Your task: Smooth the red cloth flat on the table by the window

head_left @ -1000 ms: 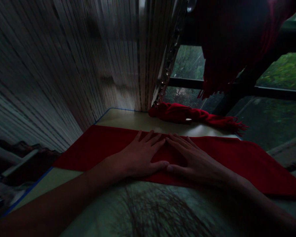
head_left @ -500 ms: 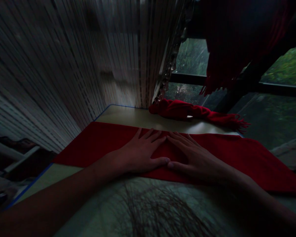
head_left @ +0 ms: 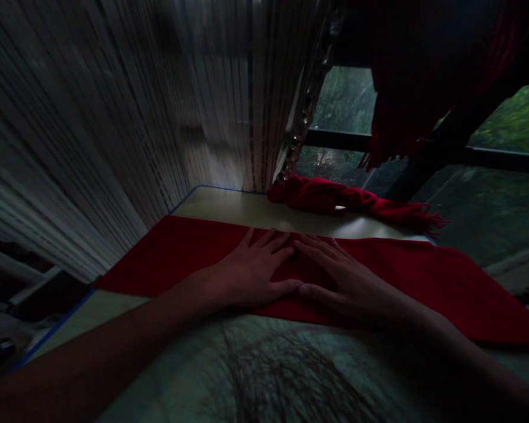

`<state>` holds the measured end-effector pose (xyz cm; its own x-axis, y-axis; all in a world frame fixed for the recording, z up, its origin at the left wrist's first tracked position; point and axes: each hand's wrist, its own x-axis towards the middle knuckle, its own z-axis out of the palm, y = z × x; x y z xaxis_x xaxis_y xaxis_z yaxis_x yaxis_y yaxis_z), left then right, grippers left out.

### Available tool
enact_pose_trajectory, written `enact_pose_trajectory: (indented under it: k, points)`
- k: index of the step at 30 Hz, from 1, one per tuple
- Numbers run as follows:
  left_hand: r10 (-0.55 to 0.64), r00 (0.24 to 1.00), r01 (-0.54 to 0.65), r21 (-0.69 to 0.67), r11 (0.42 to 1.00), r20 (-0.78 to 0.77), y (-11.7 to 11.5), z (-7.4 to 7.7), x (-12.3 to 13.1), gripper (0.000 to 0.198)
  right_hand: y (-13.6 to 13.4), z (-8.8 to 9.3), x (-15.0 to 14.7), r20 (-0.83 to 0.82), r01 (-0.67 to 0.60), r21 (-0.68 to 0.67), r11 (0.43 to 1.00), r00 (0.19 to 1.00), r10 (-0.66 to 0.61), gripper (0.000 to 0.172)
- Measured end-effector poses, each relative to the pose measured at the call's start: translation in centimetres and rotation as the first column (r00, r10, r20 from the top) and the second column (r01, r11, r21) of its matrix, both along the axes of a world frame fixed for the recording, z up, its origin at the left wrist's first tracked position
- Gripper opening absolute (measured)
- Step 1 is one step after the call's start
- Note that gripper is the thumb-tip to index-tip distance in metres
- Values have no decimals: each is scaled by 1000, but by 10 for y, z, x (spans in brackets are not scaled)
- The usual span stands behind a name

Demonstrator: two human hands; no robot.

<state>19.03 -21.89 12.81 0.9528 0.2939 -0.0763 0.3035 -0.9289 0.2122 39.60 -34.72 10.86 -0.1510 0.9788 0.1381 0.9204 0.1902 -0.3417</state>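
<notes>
A long red cloth point(head_left: 423, 276) lies flat across a pale table point(head_left: 229, 204) with a blue edge. My left hand point(head_left: 253, 273) rests palm down on the cloth, its fingers spread. Beside it, my right hand point(head_left: 344, 276) also lies flat on the cloth with fingers apart. The two thumbs meet or nearly meet at the tips. Neither hand holds anything. Behind the cloth, a bunched red scarf point(head_left: 357, 201) with a fringed right end lies along the table's far edge.
String curtains point(head_left: 127, 117) hang at the left and behind the table. Dark red fringed fabric point(head_left: 405, 106) hangs before the window point(head_left: 346, 100) at the upper right. Dark strands of hair point(head_left: 291, 376) show at the bottom.
My right hand has shifted very slightly left on the cloth, its fingertips now closer to my left hand. The red cloth lies as before.
</notes>
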Motion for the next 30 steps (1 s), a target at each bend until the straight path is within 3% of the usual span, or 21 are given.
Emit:
enact_pose_trajectory:
  k: [23,30]
  points:
    - [6,1000,-6,-12,1000,3,0,0,0,79,1,2,-2,-8,55,-19,998,998,-55,91]
    - [5,1000,-5,-6,1000,5,1,1,1,78,1,1,-1,-32,47,8,999,998,-46,87]
